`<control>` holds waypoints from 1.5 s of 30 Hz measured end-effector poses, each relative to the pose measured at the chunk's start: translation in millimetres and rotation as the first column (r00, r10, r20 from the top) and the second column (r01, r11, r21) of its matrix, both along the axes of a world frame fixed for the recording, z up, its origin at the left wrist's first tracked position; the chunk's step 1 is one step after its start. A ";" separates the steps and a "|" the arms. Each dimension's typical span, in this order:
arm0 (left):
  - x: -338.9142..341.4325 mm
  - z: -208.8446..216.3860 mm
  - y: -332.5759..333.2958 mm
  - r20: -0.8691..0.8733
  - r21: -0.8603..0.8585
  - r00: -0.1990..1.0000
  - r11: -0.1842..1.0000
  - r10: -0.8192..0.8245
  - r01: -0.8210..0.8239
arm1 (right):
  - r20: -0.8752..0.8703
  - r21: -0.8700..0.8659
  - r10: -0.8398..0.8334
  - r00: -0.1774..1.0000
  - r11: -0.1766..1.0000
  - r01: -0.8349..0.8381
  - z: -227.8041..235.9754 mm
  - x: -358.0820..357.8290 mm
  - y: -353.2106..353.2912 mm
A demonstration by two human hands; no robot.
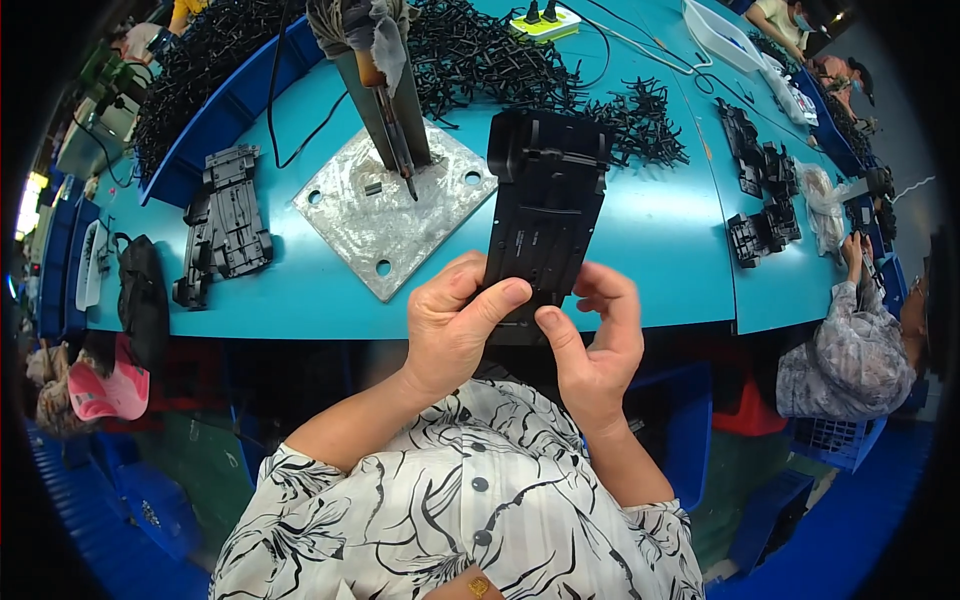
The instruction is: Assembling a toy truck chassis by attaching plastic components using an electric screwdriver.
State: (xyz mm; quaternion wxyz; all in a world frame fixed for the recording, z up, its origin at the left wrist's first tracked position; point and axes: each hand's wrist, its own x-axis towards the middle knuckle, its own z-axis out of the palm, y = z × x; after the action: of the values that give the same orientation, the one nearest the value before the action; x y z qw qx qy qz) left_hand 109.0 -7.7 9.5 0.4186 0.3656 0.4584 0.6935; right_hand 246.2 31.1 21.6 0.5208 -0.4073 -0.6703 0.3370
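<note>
A black plastic toy car chassis (545, 220) stands upright in front of me, its flat underside turned my way. My left hand (450, 320) grips its lower left edge, thumb pressed on the face. On the lower right side, my right hand (598, 345) holds it with the thumb at the bottom edge and the fingers curled behind. Just left of the chassis, a soldering-iron-like tool (395, 140) points tip down from a metal post, over a square grey metal base plate (385, 268).
Several similar black chassis (238, 215) lie at the left of the turquoise table (660, 290); more black parts (765, 235) lie at the right. Thin black pieces (480, 60) heap at the back and fill a blue bin (240, 90). A co-worker (850, 345) sits at right.
</note>
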 end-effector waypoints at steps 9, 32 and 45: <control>6.4 -5.2 -2.4 -0.078 0.104 0.997 0.995 0.007 0.001 | -0.544 -0.448 0.160 0.824 0.774 -0.447 -3.8 -3.9 -5.2; -1.2 9.9 -2.3 -0.440 0.134 0.894 0.991 0.084 -0.027 | 0.070 -0.009 -0.044 0.997 0.999 0.045 -8.2 0.6 -3.0; -21.1 7.3 -1.7 -0.744 0.261 0.665 0.944 0.064 0.200 | -0.450 -0.468 0.009 0.893 0.849 -0.245 -11.1 -2.3 -4.9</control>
State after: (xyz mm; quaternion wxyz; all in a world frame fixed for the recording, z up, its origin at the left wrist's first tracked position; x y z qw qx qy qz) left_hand 87.8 -9.4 16.8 0.1562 0.6961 0.4556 0.5324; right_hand 243.8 26.2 10.5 0.5045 -0.3997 -0.4499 0.6191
